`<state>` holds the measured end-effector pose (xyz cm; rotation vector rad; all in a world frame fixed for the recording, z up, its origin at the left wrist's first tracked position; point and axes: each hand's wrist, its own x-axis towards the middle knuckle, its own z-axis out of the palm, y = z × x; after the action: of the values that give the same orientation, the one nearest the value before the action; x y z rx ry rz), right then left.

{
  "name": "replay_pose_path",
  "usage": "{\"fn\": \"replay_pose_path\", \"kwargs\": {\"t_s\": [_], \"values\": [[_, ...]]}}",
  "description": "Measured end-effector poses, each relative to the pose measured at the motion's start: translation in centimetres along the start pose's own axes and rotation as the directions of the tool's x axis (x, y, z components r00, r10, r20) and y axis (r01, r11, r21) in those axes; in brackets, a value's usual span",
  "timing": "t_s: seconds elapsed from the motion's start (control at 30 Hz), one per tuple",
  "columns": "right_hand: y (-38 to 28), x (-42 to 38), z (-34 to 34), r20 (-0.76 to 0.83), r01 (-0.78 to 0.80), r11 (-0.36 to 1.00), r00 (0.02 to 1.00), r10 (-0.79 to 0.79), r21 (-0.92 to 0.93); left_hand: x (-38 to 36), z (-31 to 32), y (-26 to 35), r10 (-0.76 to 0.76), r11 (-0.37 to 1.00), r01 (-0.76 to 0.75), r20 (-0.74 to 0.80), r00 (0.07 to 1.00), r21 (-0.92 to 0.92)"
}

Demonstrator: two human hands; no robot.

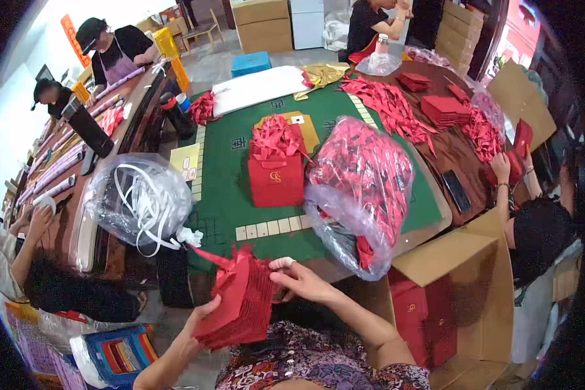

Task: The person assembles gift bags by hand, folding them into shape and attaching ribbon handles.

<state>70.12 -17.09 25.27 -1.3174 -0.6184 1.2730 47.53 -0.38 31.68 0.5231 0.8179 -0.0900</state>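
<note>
A thick stack of red paper gift bags (237, 305) with red ribbon on top is tilted in front of my chest. My left hand (205, 318) grips its lower left side. At the upper right edge, the fingers of my right hand (302, 281) are bent against the bags, with a white wrap on one fingertip. Beyond them on the green table mat (221, 175) stands a red gift bag (276, 182) with a gold mark and a heap of red ribbons (276, 138) over it. To its right lies a clear plastic sack (364, 175) full of red ribbons.
A plastic bag of white straps (143, 201) sits at the table's left edge. Close by on my right is an open carton (487, 286) holding red bags. A phone (455, 190) and more red ribbons (396, 107) lie on the table. Other people work around it.
</note>
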Motion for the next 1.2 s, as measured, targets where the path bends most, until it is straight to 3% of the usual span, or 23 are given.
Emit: {"fn": "replay_pose_path", "kwargs": {"t_s": [0.03,0.1,0.13,0.17,0.2,0.23,0.33,0.43,0.57,0.63,0.7,0.77,0.83,1.0,1.2], "values": [[0.5,0.1,-0.8,-0.032,0.132,0.987,0.990,-0.136,-0.095,-0.1,0.2,0.6,-0.001,1.000,0.001,0.002,1.000,-0.006],[1.6,0.0,-2.2,-0.083,0.078,0.995,0.993,-0.082,-0.059,-0.5,0.9,1.9,0.003,0.999,-0.005,-0.064,0.998,-0.035],[2.8,-0.1,-3.1,-0.169,0.097,0.984,0.978,-0.122,-0.147,-1.3,2.5,3.2,0.097,0.991,-0.088,-0.092,0.991,0.096],[3.5,-0.1,-3.8,-0.249,0.108,0.966,0.954,-0.167,-0.235,-1.2,3.5,4.7,0.095,0.992,-0.086,-0.094,0.991,0.092],[2.0,-1.0,-3.4,-0.368,0.145,0.911,0.882,-0.296,-0.386,-1.0,4.0,6.3,0.134,0.987,-0.124,-0.097,0.986,0.101],[2.4,-0.9,-3.8,-0.367,0.144,0.912,0.883,-0.294,-0.384,-0.8,5.0,7.8,0.174,0.980,-0.163,-0.100,0.980,0.114],[3.8,-1.0,-5.1,-0.402,0.166,0.666,0.684,-0.609,-0.727,0.5,10.2,13.0,0.360,0.896,-0.321,-0.078,0.930,0.306],[5.0,-0.7,-6.0,-0.422,0.163,0.650,0.639,-0.643,-0.742,5.2,14.1,18.3,0.475,0.848,-0.464,0.019,0.880,0.255],[6.4,0.0,-6.7,-0.388,0.164,0.597,0.620,-0.681,-0.786,14.7,18.7,26.9,0.451,0.832,-0.504,0.246,0.858,0.230],[6.1,-0.3,-6.6,-0.375,0.176,0.591,0.624,-0.686,-0.788,20.0,21.7,29.8,0.490,0.792,-0.560,0.296,0.820,0.243],[6.6,-0.1,-6.6,-0.383,0.179,0.594,0.613,-0.691,-0.784,25.2,24.5,32.2,0.413,0.849,-0.489,0.325,0.851,0.202],[5.9,-0.2,-6.7,-0.379,0.187,0.584,0.601,-0.704,-0.790,31.0,26.6,34.3,0.472,0.787,-0.546,0.290,0.833,0.286],[5.7,-0.2,-6.7,-0.385,0.190,0.607,0.620,-0.683,-0.771,35.3,29.3,34.2,0.479,0.815,-0.511,0.178,0.860,0.274],[5.9,-0.2,-6.9,-0.368,0.216,0.605,0.624,-0.689,-0.766,46.7,30.1,34.4,0.471,0.848,-0.492,0.143,0.870,0.197],[6.2,0.1,-6.6,-0.382,0.199,0.609,0.621,-0.685,-0.768,53.2,31.1,33.3,0.407,0.873,-0.455,0.254,0.877,0.173]]}}
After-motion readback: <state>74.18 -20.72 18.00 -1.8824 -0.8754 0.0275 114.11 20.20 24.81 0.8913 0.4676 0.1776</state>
